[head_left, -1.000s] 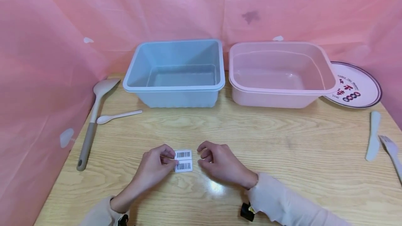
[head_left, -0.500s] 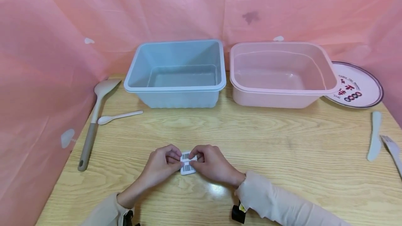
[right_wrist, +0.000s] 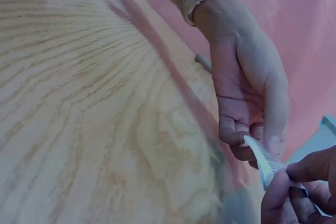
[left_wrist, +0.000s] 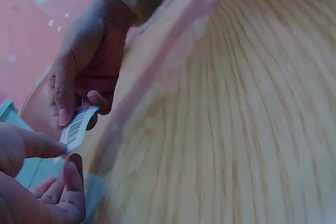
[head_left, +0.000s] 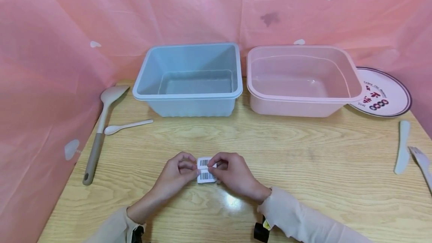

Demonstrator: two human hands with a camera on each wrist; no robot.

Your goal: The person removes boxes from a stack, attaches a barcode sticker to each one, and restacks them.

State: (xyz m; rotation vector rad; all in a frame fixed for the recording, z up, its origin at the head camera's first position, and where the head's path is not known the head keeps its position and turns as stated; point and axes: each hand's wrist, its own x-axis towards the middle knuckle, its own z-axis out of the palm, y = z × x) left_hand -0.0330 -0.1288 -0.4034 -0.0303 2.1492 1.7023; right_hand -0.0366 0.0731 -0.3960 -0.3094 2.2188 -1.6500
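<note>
Left hand (head_left: 175, 173) and right hand (head_left: 233, 173) both pinch the barcode label sheet (head_left: 206, 170) near the table (head_left: 303, 160); judgement: steady the left grip; peel slowly with the right.

A small white barcode label sheet (head_left: 206, 170) is held just above the tabletop (head_left: 303, 160), near its front edge and well short of the two tubs. It carries two black barcodes, one above the other, printed on a white backing with rounded corners. Its face tilts up toward the head camera. In the left wrist view it shows edge-on (left_wrist: 76, 127), slightly bent, pinched at both sides.
</note>
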